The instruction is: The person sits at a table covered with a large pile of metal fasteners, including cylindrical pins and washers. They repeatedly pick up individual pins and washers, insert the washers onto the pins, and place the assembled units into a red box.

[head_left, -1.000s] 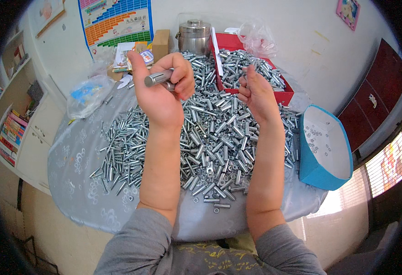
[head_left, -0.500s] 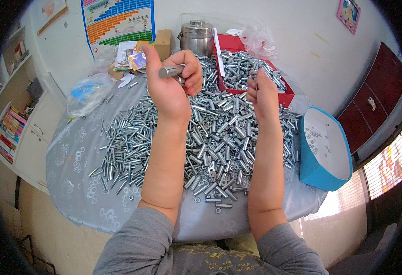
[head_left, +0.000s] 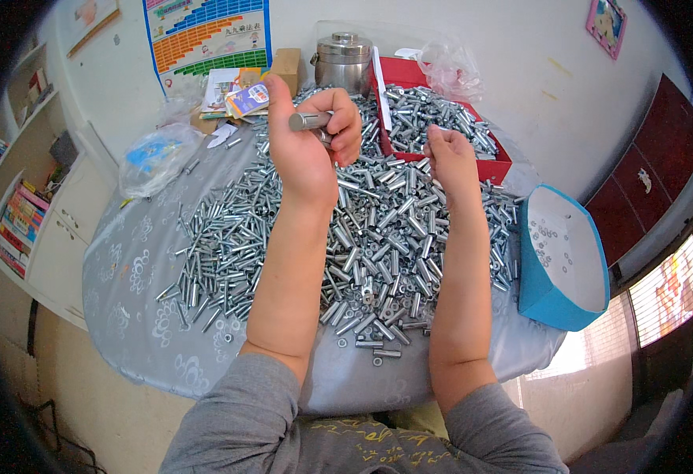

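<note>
**Both hands lift higher over the heap of metal sleeves**

Since the earlier picture both hands have risen toward the far side of the table, and the left one has turned so the piece it carries now points out to the left. Starting at the left edge: a shelf with coloured books (head_left: pixel 16 229) stands against the wall, and a crumpled plastic bag (head_left: pixel 157 156) lies on the grey patterned tablecloth (head_left: pixel 125 292), well apart from the work. Next comes the left hand (head_left: pixel 308 146), fingers curled tight around a metal sleeve (head_left: pixel 307 121) — a short, bright, silvery cylinder, smooth-sided, its end poking out past the thumb, held above the table, likely lifted clear so it can be handled without the others getting in the way. Beneath and between the forearms spreads the pile of sleeves (head_left: pixel 362 245), hundreds of the same shiny tubes lying every which way, close at hand for picking. Moving right, the right hand (head_left: pixel 450 158) is clenched into a loose fist over the pile; whether it grips anything I cannot tell. Just behind it sits a red tray (head_left: pixel 495 168) filled with more sleeves, with a steel pot (head_left: pixel 343 60) beside it. Far right, a blue tub (head_left: pixel 559 261) with a white inside rests tilted at the table's edge, a few small rings in it
</note>
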Available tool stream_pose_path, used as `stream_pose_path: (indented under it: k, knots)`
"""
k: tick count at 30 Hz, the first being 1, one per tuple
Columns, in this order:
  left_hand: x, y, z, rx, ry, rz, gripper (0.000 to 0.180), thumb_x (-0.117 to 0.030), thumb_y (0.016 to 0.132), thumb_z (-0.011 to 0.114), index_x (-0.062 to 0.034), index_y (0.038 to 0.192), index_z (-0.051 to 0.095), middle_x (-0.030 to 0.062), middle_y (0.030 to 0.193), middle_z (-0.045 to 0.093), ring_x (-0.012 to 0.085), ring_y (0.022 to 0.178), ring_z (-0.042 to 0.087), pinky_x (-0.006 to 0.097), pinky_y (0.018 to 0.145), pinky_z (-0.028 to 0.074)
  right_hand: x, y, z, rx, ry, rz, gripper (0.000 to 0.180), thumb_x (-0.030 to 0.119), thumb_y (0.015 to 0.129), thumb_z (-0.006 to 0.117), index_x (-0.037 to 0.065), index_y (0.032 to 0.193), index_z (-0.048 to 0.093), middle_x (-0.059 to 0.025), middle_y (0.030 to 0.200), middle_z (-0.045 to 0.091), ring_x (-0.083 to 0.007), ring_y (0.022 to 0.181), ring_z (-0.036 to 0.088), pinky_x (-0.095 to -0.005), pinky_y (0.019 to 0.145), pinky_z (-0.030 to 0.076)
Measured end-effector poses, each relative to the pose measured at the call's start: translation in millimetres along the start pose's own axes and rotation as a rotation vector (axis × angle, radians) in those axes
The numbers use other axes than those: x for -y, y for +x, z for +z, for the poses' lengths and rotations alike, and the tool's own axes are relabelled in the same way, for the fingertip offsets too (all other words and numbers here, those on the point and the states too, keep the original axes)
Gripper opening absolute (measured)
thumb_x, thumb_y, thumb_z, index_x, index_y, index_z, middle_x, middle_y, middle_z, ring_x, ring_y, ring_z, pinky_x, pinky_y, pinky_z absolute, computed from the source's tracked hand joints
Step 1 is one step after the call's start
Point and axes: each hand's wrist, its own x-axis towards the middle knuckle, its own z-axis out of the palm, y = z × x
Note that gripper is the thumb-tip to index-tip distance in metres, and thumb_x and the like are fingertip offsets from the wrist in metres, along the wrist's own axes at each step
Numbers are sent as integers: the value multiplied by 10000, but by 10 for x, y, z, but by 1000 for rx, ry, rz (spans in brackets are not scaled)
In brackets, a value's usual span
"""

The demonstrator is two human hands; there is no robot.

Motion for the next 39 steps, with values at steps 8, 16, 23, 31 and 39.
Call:
stream_pose_path:
  k: [8, 16, 23, 31, 39]
  knots:
    - [0, 6, 1, 8, 18, 13, 699, -721, 792, 73, -113, 524, 291, -17, 455, 290, 83, 399, 215, 224, 376, 174, -147, 41, 17, -154, -312, -255, 480, 316, 822, 591, -106, 1022, 478, -170, 853, 615, -212, 780, 583, -316, 707, 448]
    - [-16, -7, 11, -3, 33, 27, 699, -715, 795, 61, -113, 524, 291, -17, 455, 290, 87, 403, 221, 224, 379, 176, -114, 66, 57, -88, -114, -158, 445, 298, 817, 605, -47, 1071, 486, -94, 787, 593, -125, 756, 536, -256, 672, 433]
    - [-4, -29, 12, 25, 61, 66, 630, -670, 829, 98, -130, 562, 283, -15, 481, 272, 94, 413, 225, 223, 395, 180, -145, 47, 119, -373, -361, -399, 411, 325, 813, 591, -71, 915, 553, -69, 725, 563, -133, 676, 515, -258, 608, 415]
    - [4, -32, 30, 45, 58, 69, 631, -669, 830, 96, -128, 562, 282, -18, 481, 270, 93, 416, 218, 224, 398, 180, -158, 39, 101, -370, -129, -320, 452, 346, 837, 565, -44, 1034, 450, -64, 696, 526, -121, 645, 490, -250, 570, 421]
    - [-10, -40, 56, 39, 60, 71, 637, -672, 828, 94, -126, 561, 286, -17, 479, 273, 93, 414, 218, 223, 393, 173, -374, 272, 28, -370, -77, -210, 599, 345, 795, 628, -78, 1138, 377, -58, 724, 522, -108, 660, 478, -232, 586, 407]
